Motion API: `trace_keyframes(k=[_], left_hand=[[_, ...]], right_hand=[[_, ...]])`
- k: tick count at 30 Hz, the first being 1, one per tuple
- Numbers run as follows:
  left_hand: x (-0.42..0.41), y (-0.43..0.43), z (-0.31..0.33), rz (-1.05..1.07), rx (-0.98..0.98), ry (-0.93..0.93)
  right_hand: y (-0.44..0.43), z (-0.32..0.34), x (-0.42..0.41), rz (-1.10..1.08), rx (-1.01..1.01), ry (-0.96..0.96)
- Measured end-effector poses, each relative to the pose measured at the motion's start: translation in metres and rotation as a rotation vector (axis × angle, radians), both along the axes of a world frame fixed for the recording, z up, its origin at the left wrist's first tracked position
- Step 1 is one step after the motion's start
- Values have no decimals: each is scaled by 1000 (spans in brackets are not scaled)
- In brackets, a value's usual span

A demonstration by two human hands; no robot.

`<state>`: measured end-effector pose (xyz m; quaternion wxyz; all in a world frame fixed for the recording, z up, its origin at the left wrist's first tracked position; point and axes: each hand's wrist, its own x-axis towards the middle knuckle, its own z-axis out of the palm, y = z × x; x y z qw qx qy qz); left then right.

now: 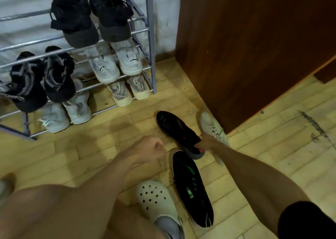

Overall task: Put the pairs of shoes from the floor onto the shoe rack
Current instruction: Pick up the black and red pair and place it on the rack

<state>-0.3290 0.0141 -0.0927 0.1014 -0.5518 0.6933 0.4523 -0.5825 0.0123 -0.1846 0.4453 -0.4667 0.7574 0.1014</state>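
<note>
A black shoe with red marks (177,131) lies on the tiled floor, and my right hand (208,142) grips its heel opening. A white lace-up shoe (211,126) lies just right of it, partly under my hand. Nearer me lies a black shoe with green marks (192,187). My left hand (148,148) hovers to the left as a closed fist, holding nothing. The grey metal shoe rack (151,38) stands at the upper left with black shoes (91,15), white sneakers (114,62), beige sneakers (129,91) and dark sandals (41,78) on its shelves.
A dark brown wooden cabinet (254,47) stands right of the rack, close to the floor shoes. My foot wears a white perforated clog (156,200) at the bottom. Pale grey sneakers (67,113) sit on the lowest shelf. A white wall lies behind the rack.
</note>
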Motion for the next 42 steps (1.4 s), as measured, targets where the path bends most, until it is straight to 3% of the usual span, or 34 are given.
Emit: trace_keyframes(k=[6, 14, 26, 30, 32, 37, 42], left_hand=[[-8, -19, -12, 35, 44, 25], [-12, -5, 19, 97, 63, -63], [81, 34, 153, 730, -132, 87], [115, 62, 190, 998, -147, 476], [135, 74, 206, 1107, -224, 592], [189, 111, 232, 1211, -319, 658], [253, 157, 236, 1289, -387, 708]], right_hand=[[-8, -28, 4, -240, 81, -81], [-11, 40, 28, -386, 186, -345], [-13, 214, 145, -80, -87, -670], [-3, 263, 197, -3, -210, -728], [6, 284, 221, 59, -290, -710], [37, 332, 288, 277, -513, -599], [67, 351, 365, 456, -455, -536]])
